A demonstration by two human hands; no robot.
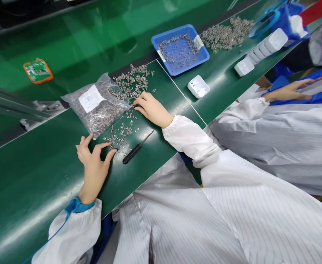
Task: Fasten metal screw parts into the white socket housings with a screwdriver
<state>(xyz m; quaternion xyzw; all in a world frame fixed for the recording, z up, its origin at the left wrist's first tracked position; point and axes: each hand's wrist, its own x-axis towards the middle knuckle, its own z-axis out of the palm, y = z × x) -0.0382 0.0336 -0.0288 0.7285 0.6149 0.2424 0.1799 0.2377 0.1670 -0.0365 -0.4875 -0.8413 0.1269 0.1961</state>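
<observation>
My left hand (pixel 95 161), with a blue band at its wrist, rests by the near end of a scatter of small metal parts (pixel 121 132). Its fingers are spread, thumb and forefinger apart near the parts, with a dark spot at the thumb tip. Beside the right corner of a clear plastic bag (pixel 105 119) full of such parts, my right hand (pixel 152 109) has thumb and forefinger drawn together; what lies between them is too small to make out. A black-handled screwdriver (pixel 133 153) lies between my hands, nearer me. More metal parts (pixel 134 80) are heaped beyond my right hand.
A blue tray (pixel 174 72) of metal parts stands at the back, with another heap (pixel 227 35) beyond it. A white plastic housing (pixel 198 87) and a row of white housings (pixel 262 49) lie rightward. A circuit board (pixel 38 70) is far left. A co-worker's hand (pixel 290 91) is at right.
</observation>
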